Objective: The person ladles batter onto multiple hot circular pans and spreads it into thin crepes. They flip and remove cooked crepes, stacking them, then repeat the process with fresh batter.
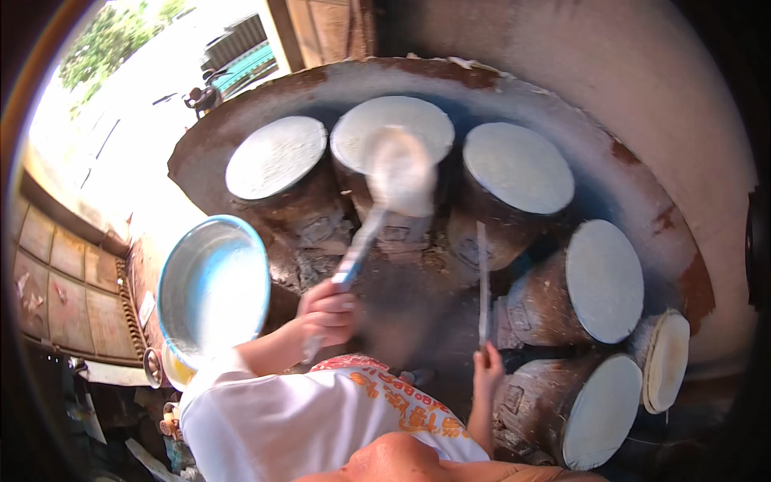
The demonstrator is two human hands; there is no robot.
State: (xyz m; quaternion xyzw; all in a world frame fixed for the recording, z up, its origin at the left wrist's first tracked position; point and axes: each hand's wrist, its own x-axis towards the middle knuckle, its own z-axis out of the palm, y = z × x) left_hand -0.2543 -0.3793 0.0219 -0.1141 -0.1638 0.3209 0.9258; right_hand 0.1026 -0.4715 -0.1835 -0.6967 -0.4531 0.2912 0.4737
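My left hand (pixel 328 315) is wrapped round the handle of a long ladle (pixel 365 241). Its round pale bowl is smeared by motion and hangs over the near edge of the middle back griddle (pixel 393 112), which has a white top. Right of it, my right hand (pixel 487 369) pinches the lower end of a long thin flat stick (pixel 483 281). The stick stands up toward the back right griddle (pixel 518 167), whose round surface is also covered in white. I cannot tell whether the ladle's bowl holds anything or touches the griddle.
More white-topped round griddles on dark drum-like stoves curve around me: back left (pixel 277 158), right (pixel 605 281) and near right (pixel 602 412). A blue-rimmed basin (pixel 165 297) stands at my left. Flat round pale pieces (pixel 666 361) are stacked far right. A low curved wall (pixel 562 96) runs behind.
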